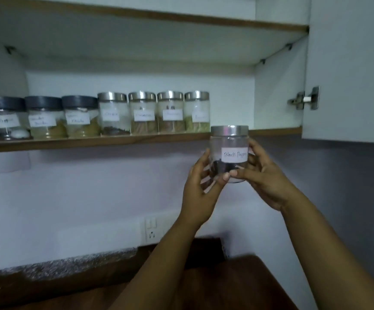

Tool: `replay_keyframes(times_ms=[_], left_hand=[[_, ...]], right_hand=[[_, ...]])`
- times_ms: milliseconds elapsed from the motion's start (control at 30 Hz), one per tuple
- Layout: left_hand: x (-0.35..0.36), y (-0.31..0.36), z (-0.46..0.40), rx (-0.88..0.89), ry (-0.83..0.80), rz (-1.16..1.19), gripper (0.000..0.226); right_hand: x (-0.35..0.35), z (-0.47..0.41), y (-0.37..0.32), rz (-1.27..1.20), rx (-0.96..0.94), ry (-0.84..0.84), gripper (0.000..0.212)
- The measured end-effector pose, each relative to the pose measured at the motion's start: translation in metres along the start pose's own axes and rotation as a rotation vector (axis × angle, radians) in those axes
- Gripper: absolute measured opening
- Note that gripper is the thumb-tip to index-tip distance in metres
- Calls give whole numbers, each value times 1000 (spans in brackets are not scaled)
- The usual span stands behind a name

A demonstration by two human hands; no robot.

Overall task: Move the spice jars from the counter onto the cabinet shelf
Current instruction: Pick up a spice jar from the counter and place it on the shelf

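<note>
A glass spice jar (229,142) with a steel lid and a label reading "Black Pepper" is held in the air just below and in front of the cabinet shelf's (92,141) right part. My left hand (200,186) grips its left side and my right hand (264,175) grips its right side, thumbs meeting under the label. On the shelf stands a row of several labelled jars: three with dark lids (44,117) on the left, several with steel lids (142,113) to their right.
The shelf has bare room right of the last steel-lidded jar (197,111). The open cabinet door (349,68) with its hinge (304,99) hangs at the right. Below are a wall socket (152,229), a stone counter edge (58,267) and a brown wooden surface (226,285).
</note>
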State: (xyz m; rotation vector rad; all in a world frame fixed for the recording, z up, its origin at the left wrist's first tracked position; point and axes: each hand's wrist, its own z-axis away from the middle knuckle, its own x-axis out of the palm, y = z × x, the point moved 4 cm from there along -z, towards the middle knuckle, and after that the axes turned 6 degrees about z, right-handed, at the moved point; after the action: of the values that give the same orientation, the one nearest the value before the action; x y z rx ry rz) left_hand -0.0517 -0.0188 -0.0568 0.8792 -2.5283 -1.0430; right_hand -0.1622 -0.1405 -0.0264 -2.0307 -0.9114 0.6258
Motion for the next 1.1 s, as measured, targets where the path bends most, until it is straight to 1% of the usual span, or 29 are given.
replay_keyframes(times_ms=[67, 100, 233, 300, 333, 367, 400, 433, 467, 500, 533, 600, 833, 967, 1100], left_hand=[[14, 21, -34, 115, 2, -52, 65], [21, 30, -50, 150, -2, -68, 64], [36, 44, -109, 221, 0, -126, 62], [36, 36, -131, 211, 9, -241, 59], [33, 30, -137, 221, 37, -350, 52], [27, 25, -141, 272, 108, -500, 39], [19, 21, -141, 352, 226, -664, 25], [9, 17, -139, 429, 357, -801, 16], [0, 11, -135, 489, 464, -907, 14], [-8, 5, -132, 539, 532, -993, 17], [-13, 0, -129, 581, 550, -1067, 18], [-18, -8, -130, 631, 523, -1172, 19], [-19, -17, -138, 709, 584, -1210, 19], [-15, -20, -140, 690, 628, -1252, 20], [-15, -23, -141, 688, 633, -1290, 23]], right_hand=[[-18, -21, -31, 10, -75, 21, 109], [-25, -31, -44, 17, -95, 29, 107], [-53, -76, -69, 119, -91, 32, 99], [-64, -99, -70, 231, -64, 10, 97], [-68, -109, -69, 291, -48, -7, 97], [-72, -118, -67, 346, -26, -22, 98], [-75, -126, -66, 390, 1, -33, 99], [-78, -134, -63, 417, 39, -46, 100], [-80, -140, -60, 435, 79, -66, 99], [-80, -147, -56, 447, 111, -86, 100], [-81, -154, -52, 453, 138, -106, 102], [-80, -169, -43, 449, 178, -134, 104], [-70, -191, -30, 428, 188, -175, 105], [-70, -199, -24, 436, 192, -181, 108], [-74, -206, -18, 459, 205, -174, 113]])
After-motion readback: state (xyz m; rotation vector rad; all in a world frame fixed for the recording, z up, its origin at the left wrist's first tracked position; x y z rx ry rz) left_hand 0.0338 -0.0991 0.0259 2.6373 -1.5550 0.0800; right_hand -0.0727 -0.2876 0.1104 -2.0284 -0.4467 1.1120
